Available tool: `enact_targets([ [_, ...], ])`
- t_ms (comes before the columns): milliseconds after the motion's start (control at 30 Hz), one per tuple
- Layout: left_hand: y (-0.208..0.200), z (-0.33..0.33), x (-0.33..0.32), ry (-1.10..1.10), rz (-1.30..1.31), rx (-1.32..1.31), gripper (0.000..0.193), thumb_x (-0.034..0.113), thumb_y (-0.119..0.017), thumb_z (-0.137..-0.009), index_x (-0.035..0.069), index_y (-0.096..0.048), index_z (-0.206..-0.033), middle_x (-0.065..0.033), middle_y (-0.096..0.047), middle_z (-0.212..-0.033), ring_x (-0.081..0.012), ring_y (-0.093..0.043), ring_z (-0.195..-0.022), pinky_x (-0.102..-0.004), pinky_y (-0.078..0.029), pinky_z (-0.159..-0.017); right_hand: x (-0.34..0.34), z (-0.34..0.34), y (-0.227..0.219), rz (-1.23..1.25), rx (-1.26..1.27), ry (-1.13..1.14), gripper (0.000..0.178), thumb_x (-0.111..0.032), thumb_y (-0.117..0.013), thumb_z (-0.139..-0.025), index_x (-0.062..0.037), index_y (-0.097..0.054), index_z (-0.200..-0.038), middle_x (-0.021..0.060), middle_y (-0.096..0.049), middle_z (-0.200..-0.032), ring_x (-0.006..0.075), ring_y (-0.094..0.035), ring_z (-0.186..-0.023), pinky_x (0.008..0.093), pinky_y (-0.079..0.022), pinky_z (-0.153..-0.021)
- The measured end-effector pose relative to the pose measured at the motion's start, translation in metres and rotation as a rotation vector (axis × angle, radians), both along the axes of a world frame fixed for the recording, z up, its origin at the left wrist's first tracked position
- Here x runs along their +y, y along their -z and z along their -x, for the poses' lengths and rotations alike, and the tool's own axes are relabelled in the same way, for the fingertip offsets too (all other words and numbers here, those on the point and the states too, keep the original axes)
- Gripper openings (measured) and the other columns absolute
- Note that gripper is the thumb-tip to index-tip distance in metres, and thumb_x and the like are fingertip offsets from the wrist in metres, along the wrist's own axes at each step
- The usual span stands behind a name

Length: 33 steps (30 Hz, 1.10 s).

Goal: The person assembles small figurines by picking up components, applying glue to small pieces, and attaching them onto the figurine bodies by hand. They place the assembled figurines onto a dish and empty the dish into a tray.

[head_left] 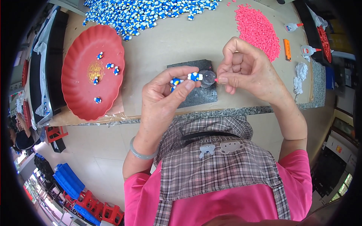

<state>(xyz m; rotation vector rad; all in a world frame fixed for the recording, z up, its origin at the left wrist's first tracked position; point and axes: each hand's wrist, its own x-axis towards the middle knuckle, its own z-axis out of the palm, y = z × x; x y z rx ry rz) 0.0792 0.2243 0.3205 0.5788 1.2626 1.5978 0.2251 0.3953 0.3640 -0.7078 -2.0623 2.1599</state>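
My left hand (167, 87) is closed on several small blue, white and yellow figurines; one figurine (195, 77) is pinched between thumb and forefinger, the others sit in the curled fingers. Close beside it, my right hand (247, 71) pinches a tiny pink piece (216, 80) between thumb and forefinger. Between the hands a small clear round dish (207, 78) stands on a dark slab (203, 98). A red scalloped tray (71, 92) at the left holds several like figurines.
A large heap of blue-and-white figurines (147, 13) covers the far side of the table. Pink pieces (260, 32) are piled at the far right. Glue bottles (310, 50), an orange box (287, 50) and crumpled tissue (300, 77) lie along the right edge.
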Motion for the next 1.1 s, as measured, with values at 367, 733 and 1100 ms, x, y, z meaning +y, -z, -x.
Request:
enact_targets([
  [367,0.002,-0.018,0.008,-0.023,-0.028,0.357,0.016,0.002,-0.067,-0.089,0.001,-0.066,-0.105,-0.0050,-0.068,-0.095,-0.0097,-0.063,-0.083,-0.0217,-0.050,-0.072,-0.016,-0.002,0.005,-0.051,0.114,0.088,0.024,0.000,-0.068,-0.087,-0.0040,-0.045,-0.091,0.0052,-0.063,-0.076,0.0070,-0.061,-0.064,0.0212,-0.052,-0.057],
  [733,-0.006,-0.022,0.013,-0.049,-0.082,0.766,0.019,-0.001,-0.070,-0.083,0.001,-0.066,-0.101,-0.0093,-0.067,-0.086,-0.0185,-0.065,-0.073,-0.0284,-0.050,-0.063,-0.018,-0.006,0.000,-0.198,0.027,0.083,0.025,0.003,-0.069,-0.085,-0.0032,-0.047,-0.094,0.0059,-0.063,-0.083,0.0088,-0.062,-0.069,0.0222,-0.052,-0.061],
  [1100,-0.003,0.017,0.013,-0.126,-0.094,0.302,0.016,0.004,-0.060,-0.092,0.000,-0.062,-0.107,-0.0107,-0.068,-0.093,-0.0102,-0.054,-0.066,-0.0205,-0.043,-0.058,0.014,-0.024,0.009,-0.790,0.126,0.240,0.015,-0.007,-0.072,-0.083,-0.0038,-0.062,-0.094,0.0062,-0.063,-0.079,0.0179,-0.064,-0.068,0.0295,-0.052,-0.062],
])
